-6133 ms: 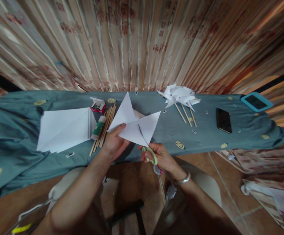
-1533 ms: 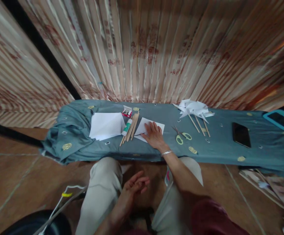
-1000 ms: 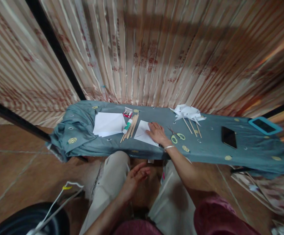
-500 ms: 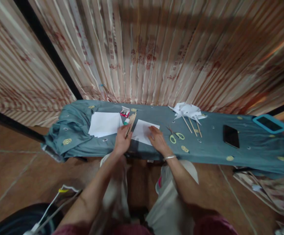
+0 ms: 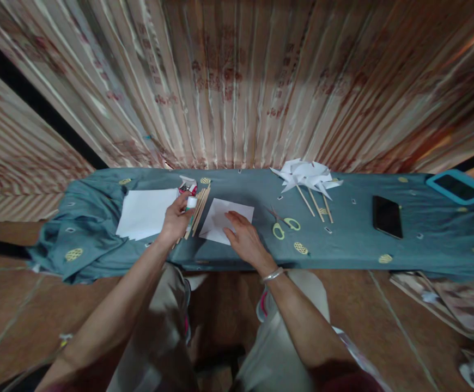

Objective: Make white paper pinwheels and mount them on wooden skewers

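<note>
My left hand (image 5: 174, 221) is closed around a glue stick (image 5: 190, 203) with a white cap, lifted just above a bundle of wooden sticks (image 5: 198, 209). My right hand (image 5: 243, 239) lies flat, fingers spread, on a cut white paper square (image 5: 224, 223) on the blue-grey cloth of the bench (image 5: 343, 245). A stack of white paper (image 5: 146, 212) lies left of the sticks. Green-handled scissors (image 5: 281, 224) rest on the cloth to the right of my right hand.
Several finished white paper pinwheels (image 5: 307, 177) on sticks lie at the back right. A black phone (image 5: 387, 216) and a blue-cased tablet (image 5: 460, 186) are farther right. A small red box (image 5: 187, 188) sits behind the sticks. Striped curtains hang behind the bench.
Since six seconds ago the scissors and paper were laid on the cloth. My left hand rose from my lap to the sticks and has picked up the glue stick.
</note>
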The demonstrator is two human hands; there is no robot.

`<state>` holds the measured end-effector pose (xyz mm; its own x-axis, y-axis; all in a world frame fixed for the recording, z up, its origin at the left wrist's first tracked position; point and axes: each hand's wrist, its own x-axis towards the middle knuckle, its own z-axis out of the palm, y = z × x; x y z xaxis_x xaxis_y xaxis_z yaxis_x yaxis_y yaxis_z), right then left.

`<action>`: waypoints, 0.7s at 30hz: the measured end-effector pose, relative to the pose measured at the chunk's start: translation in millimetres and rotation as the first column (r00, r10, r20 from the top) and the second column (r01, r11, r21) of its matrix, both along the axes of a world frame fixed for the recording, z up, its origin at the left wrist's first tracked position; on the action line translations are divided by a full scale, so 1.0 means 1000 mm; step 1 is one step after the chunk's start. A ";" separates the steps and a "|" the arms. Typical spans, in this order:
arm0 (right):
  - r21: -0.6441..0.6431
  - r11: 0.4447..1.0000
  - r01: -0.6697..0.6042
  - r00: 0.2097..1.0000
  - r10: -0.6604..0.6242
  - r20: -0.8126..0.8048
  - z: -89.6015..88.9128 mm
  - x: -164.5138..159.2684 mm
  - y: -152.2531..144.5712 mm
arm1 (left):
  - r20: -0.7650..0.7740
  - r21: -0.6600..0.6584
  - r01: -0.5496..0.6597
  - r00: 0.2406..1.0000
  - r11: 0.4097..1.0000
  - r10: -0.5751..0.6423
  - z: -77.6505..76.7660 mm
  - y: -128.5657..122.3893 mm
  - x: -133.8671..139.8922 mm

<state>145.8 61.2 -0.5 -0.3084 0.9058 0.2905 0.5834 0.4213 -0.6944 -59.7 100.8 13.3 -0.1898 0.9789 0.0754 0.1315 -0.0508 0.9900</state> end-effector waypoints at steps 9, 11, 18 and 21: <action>-0.506 0.728 -0.463 0.540 -0.221 -0.812 0.021 -0.005 -0.005 | 0.611 -0.046 0.149 0.787 0.988 -0.091 0.046 -0.054 0.070; -0.536 0.699 -0.472 0.491 -0.296 -0.819 0.026 0.004 -0.002 | 0.611 -0.031 0.166 0.783 0.986 -0.113 0.050 -0.055 0.075; -0.557 0.748 -0.360 0.288 -0.479 -0.829 0.029 0.039 0.015 | 0.386 -0.054 0.161 0.914 0.986 -0.128 0.048 -0.036 0.081; -0.520 0.773 -0.364 0.184 -0.487 -0.853 0.026 0.045 0.021 | 0.348 -0.081 0.204 0.923 0.976 -0.164 0.042 -0.025 0.087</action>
